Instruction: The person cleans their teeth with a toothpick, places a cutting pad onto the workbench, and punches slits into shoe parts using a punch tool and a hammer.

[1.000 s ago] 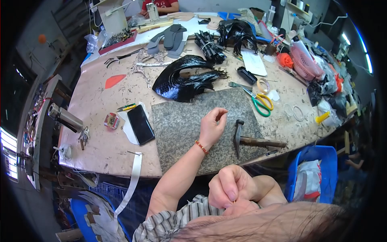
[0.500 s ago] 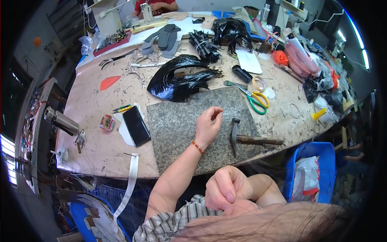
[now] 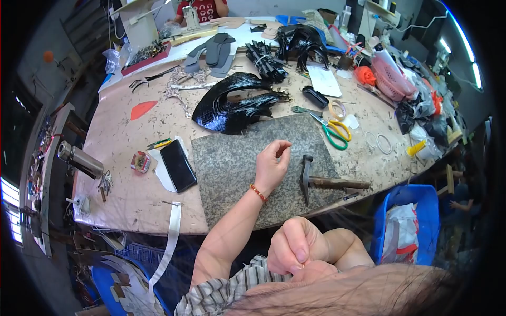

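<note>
1. Hammer is lying right on the slab; I'm judging it heavy, stiff, best held by its handle.
2. Left hand is curling loosely, grasp unclear.
3. Right hand, near, is pinching; contents unclear.

The right hand pinches something too small to tell.

Found bare speckled slab to pass over at nine o'clock from the left hand, as far as the phone, and another open stretch at one o'clock. Met the hammer close by at four o'clock, blocking low sweeps, with the scissors farther off at two and the glossy black piece at eleven.
</note>
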A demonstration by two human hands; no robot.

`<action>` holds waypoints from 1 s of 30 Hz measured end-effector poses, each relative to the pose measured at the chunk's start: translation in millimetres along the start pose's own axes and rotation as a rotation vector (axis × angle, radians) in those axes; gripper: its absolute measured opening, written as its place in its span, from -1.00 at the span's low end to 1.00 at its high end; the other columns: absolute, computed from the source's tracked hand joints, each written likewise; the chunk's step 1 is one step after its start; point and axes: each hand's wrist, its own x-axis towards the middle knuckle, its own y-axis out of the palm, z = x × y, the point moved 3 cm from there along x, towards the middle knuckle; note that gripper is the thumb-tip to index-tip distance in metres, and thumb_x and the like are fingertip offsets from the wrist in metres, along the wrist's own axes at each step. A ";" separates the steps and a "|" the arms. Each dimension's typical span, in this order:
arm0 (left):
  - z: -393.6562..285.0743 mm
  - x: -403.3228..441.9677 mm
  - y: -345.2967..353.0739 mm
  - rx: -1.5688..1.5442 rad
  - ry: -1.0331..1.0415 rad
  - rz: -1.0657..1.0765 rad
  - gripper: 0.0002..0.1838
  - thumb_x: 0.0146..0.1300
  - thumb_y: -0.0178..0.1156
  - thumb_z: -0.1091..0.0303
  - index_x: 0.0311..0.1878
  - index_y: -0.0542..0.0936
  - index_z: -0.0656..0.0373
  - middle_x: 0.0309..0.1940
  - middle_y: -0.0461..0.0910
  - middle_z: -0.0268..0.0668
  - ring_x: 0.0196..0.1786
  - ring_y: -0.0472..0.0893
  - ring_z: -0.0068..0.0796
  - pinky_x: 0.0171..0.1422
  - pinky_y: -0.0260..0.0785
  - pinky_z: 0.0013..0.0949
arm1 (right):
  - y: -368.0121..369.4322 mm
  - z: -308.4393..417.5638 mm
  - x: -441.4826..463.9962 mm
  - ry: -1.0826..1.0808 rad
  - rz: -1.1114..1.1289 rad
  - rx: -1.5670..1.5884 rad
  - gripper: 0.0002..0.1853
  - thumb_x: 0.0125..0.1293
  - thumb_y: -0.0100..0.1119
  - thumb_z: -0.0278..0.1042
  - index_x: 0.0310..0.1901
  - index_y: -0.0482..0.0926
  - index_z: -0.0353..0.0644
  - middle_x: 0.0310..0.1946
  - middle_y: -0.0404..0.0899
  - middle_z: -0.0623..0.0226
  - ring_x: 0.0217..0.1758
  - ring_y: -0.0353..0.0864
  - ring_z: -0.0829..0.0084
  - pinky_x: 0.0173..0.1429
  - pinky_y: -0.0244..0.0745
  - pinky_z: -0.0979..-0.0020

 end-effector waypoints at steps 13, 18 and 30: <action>0.9 0.6 0.3 0.002 0.006 0.002 -0.88 0.29 0.21 0.49 -0.12 0.62 0.22 -0.35 0.66 -0.35 -0.33 0.59 -0.66 -0.18 0.44 -0.51 | 1.0 0.8 -0.2 0.086 -0.009 0.001 -0.86 0.30 0.30 -0.40 -0.27 0.48 -0.08 -0.43 0.54 0.32 -0.56 0.34 0.48 -0.45 0.20 0.41; -0.2 0.7 0.4 -0.020 0.001 -0.009 -0.87 0.25 0.21 0.46 -0.15 0.62 0.22 -0.33 0.65 -0.23 -0.34 0.61 -0.46 -0.18 0.47 -0.41 | 2.2 0.9 -0.3 0.095 -0.003 -0.004 -0.85 0.30 0.31 -0.38 -0.28 0.48 -0.07 -0.43 0.54 0.33 -0.58 0.31 0.49 -0.46 0.19 0.41; 0.8 0.3 0.6 0.018 0.009 0.005 -0.87 0.28 0.22 0.48 -0.12 0.63 0.22 -0.35 0.66 -0.34 -0.35 0.58 -0.65 -0.19 0.44 -0.51 | -3.5 -2.9 -4.1 -0.003 0.013 0.079 -0.81 0.25 0.36 -0.49 -0.29 0.47 -0.19 -0.27 0.57 0.20 -0.24 0.57 0.47 -0.12 0.49 0.47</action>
